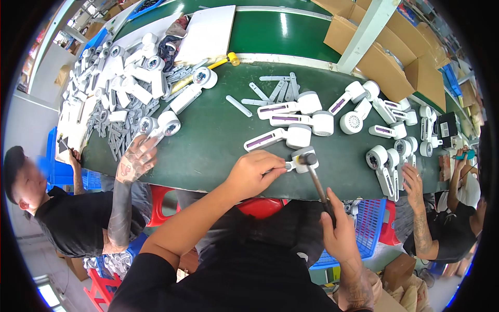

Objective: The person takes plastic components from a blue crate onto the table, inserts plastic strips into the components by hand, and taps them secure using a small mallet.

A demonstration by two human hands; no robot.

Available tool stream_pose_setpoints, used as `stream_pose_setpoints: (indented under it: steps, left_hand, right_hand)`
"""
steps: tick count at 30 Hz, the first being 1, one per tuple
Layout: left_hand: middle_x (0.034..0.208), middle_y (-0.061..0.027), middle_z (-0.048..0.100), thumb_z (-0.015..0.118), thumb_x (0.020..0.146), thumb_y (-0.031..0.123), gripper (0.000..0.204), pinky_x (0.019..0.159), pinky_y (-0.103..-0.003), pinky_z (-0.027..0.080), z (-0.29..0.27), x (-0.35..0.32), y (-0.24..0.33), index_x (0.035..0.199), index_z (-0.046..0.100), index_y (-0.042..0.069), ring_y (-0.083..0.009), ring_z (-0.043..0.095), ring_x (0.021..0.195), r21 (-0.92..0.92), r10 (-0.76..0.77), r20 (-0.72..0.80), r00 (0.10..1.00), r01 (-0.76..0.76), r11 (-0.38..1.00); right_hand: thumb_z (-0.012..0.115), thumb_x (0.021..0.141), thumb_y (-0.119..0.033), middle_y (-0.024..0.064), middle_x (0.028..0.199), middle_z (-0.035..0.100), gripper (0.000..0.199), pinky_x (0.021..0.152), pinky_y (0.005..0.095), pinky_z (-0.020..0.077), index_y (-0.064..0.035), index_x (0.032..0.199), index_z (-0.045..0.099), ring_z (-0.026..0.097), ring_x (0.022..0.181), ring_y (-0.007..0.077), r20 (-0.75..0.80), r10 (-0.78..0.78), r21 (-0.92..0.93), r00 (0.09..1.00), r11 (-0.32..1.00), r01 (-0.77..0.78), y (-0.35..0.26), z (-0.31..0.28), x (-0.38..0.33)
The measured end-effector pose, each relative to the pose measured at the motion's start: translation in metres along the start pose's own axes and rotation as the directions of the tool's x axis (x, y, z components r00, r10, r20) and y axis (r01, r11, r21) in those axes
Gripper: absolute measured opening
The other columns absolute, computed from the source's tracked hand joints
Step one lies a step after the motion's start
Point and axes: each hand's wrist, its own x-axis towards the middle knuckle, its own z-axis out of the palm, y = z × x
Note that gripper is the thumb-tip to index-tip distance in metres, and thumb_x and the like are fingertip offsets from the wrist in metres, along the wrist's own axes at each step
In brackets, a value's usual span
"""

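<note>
At the table's near edge my left hand (pixel 253 174) is closed on the narrow end of a white handheld device (pixel 309 168), which lies on the green tabletop. My right hand (pixel 340 229) grips the dark handle of a hammer (pixel 316 180). The hammer's dark head is over the device's wide round end and covers part of it; whether it touches cannot be told. Just beyond, white devices with purple strips (pixel 266 139) lie side by side. Loose grey strips (pixel 239 106) are scattered farther off.
A large heap of white parts (pixel 130 88) fills the far left, near a yellow mallet (pixel 233 59). Co-workers' hands (pixel 138 158) are at both sides. Finished-looking white devices (pixel 382 166) stand at right. A cardboard box (pixel 384 62) and blue basket (pixel 370 229) flank the table.
</note>
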Motion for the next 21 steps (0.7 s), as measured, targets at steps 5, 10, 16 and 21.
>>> stream_pose_setpoints:
  steps: [5,10,16,21]
  left_hand:
    - [0.103,-0.0111,0.083,0.089,0.087,0.007,0.015,0.080,-0.039,0.062,0.001,0.001,0.000,0.096,0.078,0.003,-0.0299,0.079,0.092,-0.012,0.034,-0.015,0.999,-0.035,0.999]
    - [0.103,-0.0111,0.082,0.088,0.087,0.007,0.014,0.079,-0.040,0.062,0.000,0.002,0.001,0.095,0.077,0.002,-0.0298,0.078,0.090,-0.011,0.042,-0.012,0.999,-0.042,0.999]
    - [0.103,-0.0110,0.081,0.090,0.087,0.012,0.020,0.079,-0.040,0.061,-0.004,-0.001,0.004,0.102,0.079,0.003,-0.0312,0.076,0.090,0.014,0.004,-0.018,1.000,-0.004,1.000]
    - [0.102,-0.0122,0.080,0.095,0.083,0.020,0.034,0.079,-0.039,0.060,-0.034,-0.018,0.008,0.109,0.079,0.003,-0.0328,0.074,0.087,0.198,-0.011,-0.132,0.991,0.038,0.979]
  right_hand:
    - [0.062,0.106,-0.003,0.0254,0.114,0.075,0.056,0.088,0.0415,0.0602,-0.0065,0.161,0.054,0.077,0.098,0.0389,-0.102,-0.208,-0.110,0.973,0.974,0.197,0.002,0.010,-0.016]
    - [0.066,0.105,-0.003,0.0185,0.094,0.068,0.058,0.071,0.0442,0.0584,-0.0089,0.161,0.055,0.070,0.080,0.0389,-0.184,-0.285,-0.220,0.941,0.945,0.243,0.000,0.023,-0.005]
    - [0.063,0.107,-0.005,0.0207,0.099,0.072,0.056,0.078,0.0451,0.0594,-0.0107,0.162,0.055,0.073,0.087,0.0400,-0.086,-0.254,-0.252,0.963,0.941,0.226,0.014,0.034,0.003]
    - [0.059,0.109,-0.007,0.0244,0.110,0.075,0.051,0.084,0.0440,0.0596,-0.0046,0.160,0.054,0.074,0.092,0.0408,-0.081,-0.208,-0.152,0.975,0.969,0.194,-0.022,0.011,-0.001]
